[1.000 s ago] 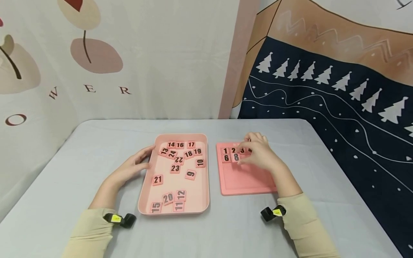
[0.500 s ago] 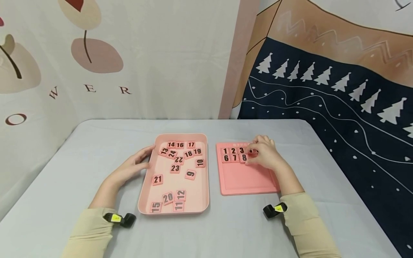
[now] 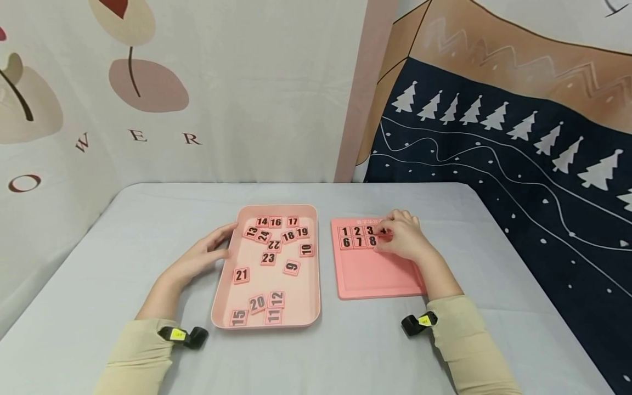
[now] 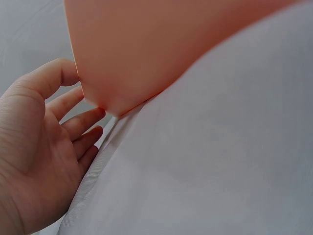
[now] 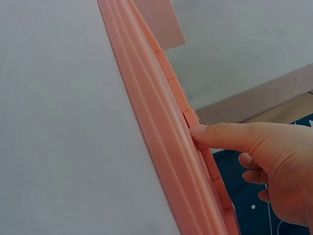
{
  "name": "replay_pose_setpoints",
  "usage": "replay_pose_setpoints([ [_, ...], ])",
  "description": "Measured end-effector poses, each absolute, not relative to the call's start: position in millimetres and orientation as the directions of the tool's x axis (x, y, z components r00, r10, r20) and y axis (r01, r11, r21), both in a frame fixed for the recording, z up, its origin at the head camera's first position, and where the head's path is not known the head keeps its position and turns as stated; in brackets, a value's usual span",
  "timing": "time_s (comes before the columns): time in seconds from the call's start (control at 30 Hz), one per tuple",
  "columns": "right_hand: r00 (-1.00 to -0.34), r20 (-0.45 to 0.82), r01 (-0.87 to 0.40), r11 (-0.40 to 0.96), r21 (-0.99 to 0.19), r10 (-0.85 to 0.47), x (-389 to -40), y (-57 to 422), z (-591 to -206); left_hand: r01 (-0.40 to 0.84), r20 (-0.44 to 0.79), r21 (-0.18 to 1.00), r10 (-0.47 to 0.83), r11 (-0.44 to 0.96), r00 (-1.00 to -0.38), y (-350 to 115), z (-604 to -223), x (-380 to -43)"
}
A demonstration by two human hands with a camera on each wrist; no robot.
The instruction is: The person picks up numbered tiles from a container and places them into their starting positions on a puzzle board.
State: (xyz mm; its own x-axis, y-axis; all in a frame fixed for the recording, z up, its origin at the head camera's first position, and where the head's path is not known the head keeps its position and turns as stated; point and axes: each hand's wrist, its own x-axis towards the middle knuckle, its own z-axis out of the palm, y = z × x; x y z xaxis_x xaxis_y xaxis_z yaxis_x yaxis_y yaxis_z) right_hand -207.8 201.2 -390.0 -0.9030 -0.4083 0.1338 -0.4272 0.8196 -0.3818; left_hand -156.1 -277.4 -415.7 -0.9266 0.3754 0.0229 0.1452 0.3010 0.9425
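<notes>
My right hand [image 3: 402, 235] is over the pink number board [image 3: 375, 277], thumb and index finger pinching the number 8 tile [image 3: 372, 241], beside the number 7 tile [image 3: 359, 242]. In the right wrist view the thumb [image 5: 215, 135] touches the edge of a tile in the row. Above lie the tiles 1 [image 3: 344, 231], 2 and 3; the 4 is partly hidden by the fingers. My left hand [image 3: 199, 255] rests with relaxed fingers against the left side of the pale pink tray [image 3: 227, 296]. In the left wrist view its fingertips [image 4: 98, 113] touch the tray wall [image 4: 127, 54].
Several loose number tiles lie scattered in the tray, among them the 9 [image 3: 292, 267], the 10 [image 3: 306, 249] and the 21 [image 3: 241, 275]. A grey-white cloth [image 3: 345, 356] covers the table. Printed curtains [image 3: 247, 99] hang behind it.
My right hand has carried the 8 tile rightward to the spot right of the 7, which now shows, then shifted slightly left. The left hand and tray have stayed put.
</notes>
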Motion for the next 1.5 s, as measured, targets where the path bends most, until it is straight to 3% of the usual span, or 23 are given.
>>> replay_pose_setpoints([
  [0.33,-0.874,0.195,-0.486,0.776,-0.403,-0.446,-201.9,187.3,-375.4,0.149,0.029,0.944,0.378,0.293,-0.925,-277.8,-417.3,-155.5],
  [0.53,-0.78,0.283,-0.623,0.648,-0.437,-0.559,-188.0,148.4,-356.9,0.151,0.029,0.942,0.376,0.298,-0.926,-278.4,-416.8,-155.8],
  [0.73,-0.682,0.284,-0.726,0.579,-0.371,-0.674,-181.0,102.3,-354.7,0.144,0.023,0.942,0.369,0.302,-0.929,-278.7,-416.4,-155.2],
  [0.97,-0.622,0.173,-0.777,0.573,-0.262,-0.764,-184.9,59.8,-359.3,0.147,0.025,0.939,0.367,0.31,-0.93,-278.5,-416.3,-156.1],
  [1.2,-0.63,0.02,-0.761,0.612,-0.215,-0.777,-186.4,39.4,-368.0,0.139,0.016,0.94,0.369,0.311,-0.929,-277.0,-415.9,-156.5],
  [1.5,-0.629,-0.011,-0.76,0.619,-0.198,-0.777,-186.9,33.2,-373.4,0.136,0.013,0.938,0.36,0.318,-0.933,-278.1,-417.2,-156.8],
])
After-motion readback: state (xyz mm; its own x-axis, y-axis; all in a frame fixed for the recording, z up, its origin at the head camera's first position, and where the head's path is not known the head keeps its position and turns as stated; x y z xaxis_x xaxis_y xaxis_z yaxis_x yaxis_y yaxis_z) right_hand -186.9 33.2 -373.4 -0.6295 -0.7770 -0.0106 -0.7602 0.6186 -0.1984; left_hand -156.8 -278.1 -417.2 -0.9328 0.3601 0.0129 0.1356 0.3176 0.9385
